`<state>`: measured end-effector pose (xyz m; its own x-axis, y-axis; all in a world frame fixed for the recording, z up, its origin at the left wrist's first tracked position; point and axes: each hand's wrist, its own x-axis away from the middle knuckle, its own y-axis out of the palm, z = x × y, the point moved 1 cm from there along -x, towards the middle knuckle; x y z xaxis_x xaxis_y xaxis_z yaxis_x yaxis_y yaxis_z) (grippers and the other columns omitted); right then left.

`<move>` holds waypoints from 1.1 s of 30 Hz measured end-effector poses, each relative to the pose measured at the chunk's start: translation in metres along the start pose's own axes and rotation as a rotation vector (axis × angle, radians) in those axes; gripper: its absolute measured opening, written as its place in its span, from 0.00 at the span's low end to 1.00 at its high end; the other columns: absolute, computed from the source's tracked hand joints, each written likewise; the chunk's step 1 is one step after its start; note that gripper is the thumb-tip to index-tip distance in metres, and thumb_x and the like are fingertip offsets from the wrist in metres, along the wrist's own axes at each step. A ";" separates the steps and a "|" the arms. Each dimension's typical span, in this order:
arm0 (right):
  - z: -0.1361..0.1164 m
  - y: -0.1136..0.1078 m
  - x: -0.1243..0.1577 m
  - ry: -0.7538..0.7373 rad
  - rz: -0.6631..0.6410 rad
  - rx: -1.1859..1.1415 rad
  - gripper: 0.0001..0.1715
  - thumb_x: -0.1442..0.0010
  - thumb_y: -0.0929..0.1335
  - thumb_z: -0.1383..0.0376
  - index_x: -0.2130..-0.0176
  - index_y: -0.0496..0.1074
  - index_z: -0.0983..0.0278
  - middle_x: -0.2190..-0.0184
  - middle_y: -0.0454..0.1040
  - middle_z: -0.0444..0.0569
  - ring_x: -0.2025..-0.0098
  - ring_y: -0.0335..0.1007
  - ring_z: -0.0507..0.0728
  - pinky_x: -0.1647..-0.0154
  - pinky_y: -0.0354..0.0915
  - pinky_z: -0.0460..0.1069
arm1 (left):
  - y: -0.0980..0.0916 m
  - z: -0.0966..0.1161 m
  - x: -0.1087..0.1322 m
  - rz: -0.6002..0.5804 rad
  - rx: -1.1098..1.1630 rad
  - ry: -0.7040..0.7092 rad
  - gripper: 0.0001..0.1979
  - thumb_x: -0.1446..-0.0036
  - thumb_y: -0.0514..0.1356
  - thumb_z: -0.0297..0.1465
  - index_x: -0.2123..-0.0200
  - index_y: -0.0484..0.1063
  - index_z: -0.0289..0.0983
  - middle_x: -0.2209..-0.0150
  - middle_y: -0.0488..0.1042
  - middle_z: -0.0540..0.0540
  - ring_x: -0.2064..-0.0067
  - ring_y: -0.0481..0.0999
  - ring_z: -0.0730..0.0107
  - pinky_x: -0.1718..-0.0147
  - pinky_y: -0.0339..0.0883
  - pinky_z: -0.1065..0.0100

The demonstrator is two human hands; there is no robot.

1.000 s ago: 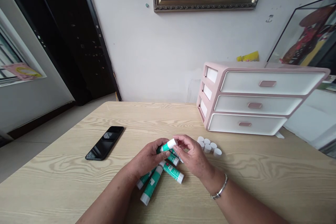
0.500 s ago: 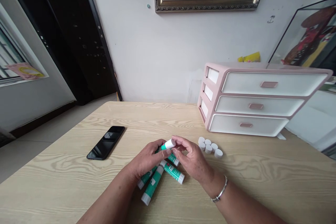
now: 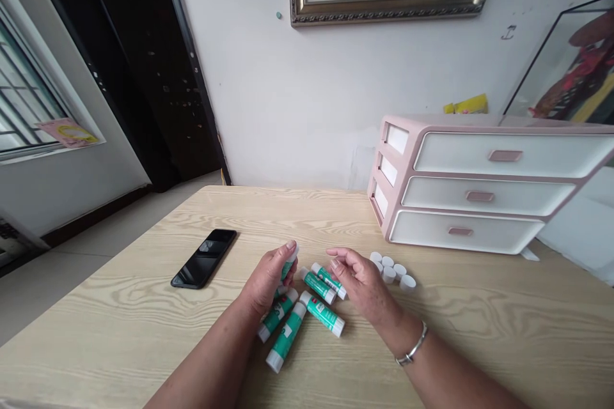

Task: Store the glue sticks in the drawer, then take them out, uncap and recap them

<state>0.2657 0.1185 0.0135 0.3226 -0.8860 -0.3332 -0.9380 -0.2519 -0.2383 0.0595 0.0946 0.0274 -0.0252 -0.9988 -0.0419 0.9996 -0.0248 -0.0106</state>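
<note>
Several green-and-white glue sticks [image 3: 322, 314] lie in a loose heap on the wooden table [image 3: 480, 326], just in front of me. My left hand [image 3: 266, 282] is closed round one more glue stick [image 3: 289, 263], whose white end pokes out above the fingers. My right hand [image 3: 365, 284] hovers to the right of the heap, a short gap away from the left hand. Its thumb and fingers are pinched together, and I cannot make out what is between them. A cluster of small white caps [image 3: 391, 269] sits just right of that hand.
A black phone [image 3: 204, 258] lies face up on the table to the left. A pink-and-white three-drawer unit [image 3: 480, 195] stands at the back right, all drawers closed. Behind it are a wall and framed pictures. My right wrist wears a silver bangle [image 3: 411, 346].
My hands were joined on one glue stick, the right fingers at its white end. They have drawn apart: the left keeps the stick, the right has moved right, pinched.
</note>
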 end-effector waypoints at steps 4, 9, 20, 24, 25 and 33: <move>-0.001 -0.001 0.000 0.018 -0.007 0.003 0.19 0.33 0.64 0.53 0.51 0.74 0.62 0.67 0.77 0.48 0.65 0.74 0.55 0.65 0.71 0.48 | -0.002 -0.006 -0.003 0.014 0.106 -0.016 0.29 0.38 0.50 0.53 0.84 0.63 0.40 0.86 0.58 0.53 0.82 0.59 0.73 0.75 0.62 0.67; 0.000 -0.001 -0.001 0.077 -0.032 -0.017 0.23 0.35 0.65 0.50 0.52 0.74 0.64 0.67 0.77 0.48 0.67 0.74 0.55 0.67 0.71 0.48 | -0.004 -0.010 -0.006 0.000 0.234 -0.008 0.28 0.39 0.49 0.49 0.86 0.61 0.40 0.87 0.56 0.53 0.85 0.55 0.76 0.81 0.59 0.69; 0.002 -0.002 -0.003 0.100 -0.036 -0.002 0.23 0.34 0.65 0.50 0.53 0.75 0.65 0.70 0.76 0.48 0.69 0.73 0.55 0.67 0.70 0.48 | -0.002 -0.008 -0.007 0.025 0.294 0.025 0.26 0.40 0.47 0.43 0.88 0.60 0.40 0.89 0.55 0.53 0.87 0.52 0.76 0.84 0.55 0.70; 0.002 -0.003 -0.003 0.097 -0.030 -0.003 0.22 0.34 0.64 0.51 0.53 0.75 0.65 0.71 0.76 0.47 0.69 0.72 0.54 0.68 0.69 0.48 | 0.000 -0.006 -0.005 0.040 0.298 0.023 0.25 0.42 0.47 0.43 0.88 0.60 0.40 0.89 0.54 0.54 0.87 0.52 0.77 0.84 0.55 0.70; 0.002 -0.003 -0.003 0.095 -0.030 -0.004 0.22 0.34 0.64 0.51 0.53 0.75 0.64 0.71 0.76 0.47 0.70 0.72 0.54 0.68 0.69 0.48 | 0.000 -0.006 -0.005 0.045 0.298 0.022 0.25 0.42 0.47 0.43 0.89 0.59 0.40 0.90 0.54 0.54 0.87 0.52 0.77 0.84 0.55 0.70; 0.004 -0.003 -0.003 0.089 -0.032 -0.009 0.21 0.33 0.63 0.52 0.53 0.75 0.63 0.72 0.75 0.46 0.70 0.71 0.53 0.69 0.68 0.47 | 0.000 -0.004 -0.006 0.109 0.274 0.015 0.25 0.43 0.46 0.43 0.89 0.58 0.41 0.90 0.53 0.54 0.87 0.50 0.77 0.84 0.54 0.70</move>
<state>0.2682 0.1234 0.0121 0.3400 -0.9084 -0.2432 -0.9287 -0.2836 -0.2387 0.0597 0.1008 0.0240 0.0839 -0.9955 -0.0431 0.9617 0.0696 0.2650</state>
